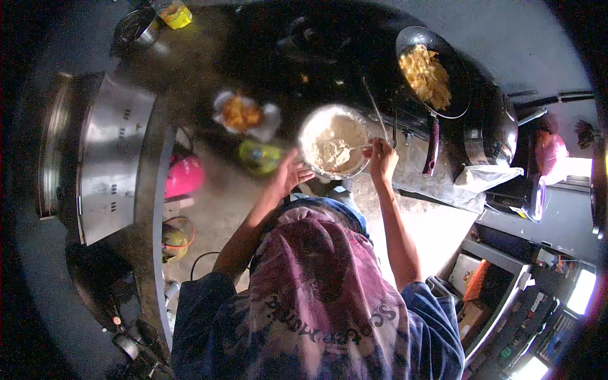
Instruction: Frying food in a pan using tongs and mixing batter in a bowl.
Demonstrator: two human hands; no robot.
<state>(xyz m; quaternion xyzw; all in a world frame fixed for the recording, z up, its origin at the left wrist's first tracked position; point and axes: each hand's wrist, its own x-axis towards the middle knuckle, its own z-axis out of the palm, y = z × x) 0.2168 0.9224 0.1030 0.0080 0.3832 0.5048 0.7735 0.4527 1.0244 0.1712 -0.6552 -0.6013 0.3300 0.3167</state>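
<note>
Before my body is a round bowl (304,142) holding a thick pale batter (344,130). My left hand (290,175) is at its near left side, the thumb by the rim and the fingers along the lower wall. Between the fingers of my right hand (384,159) is the handle of a spoon (359,147), which reaches over the right rim. The spoon's head is covered by a lump of batter inside the bowl. Left of the bowl, fried pieces (241,114) lie on white paper or plastic (270,122), slightly blurred.
A frying pan (458,102) with cooked food (425,78) stands at the right, its handle (432,147) towards me. A yellow-green packet (260,157) lies near my left hand. A steel appliance (116,161) is at the left; a dark pot (503,128) sits beyond the pan.
</note>
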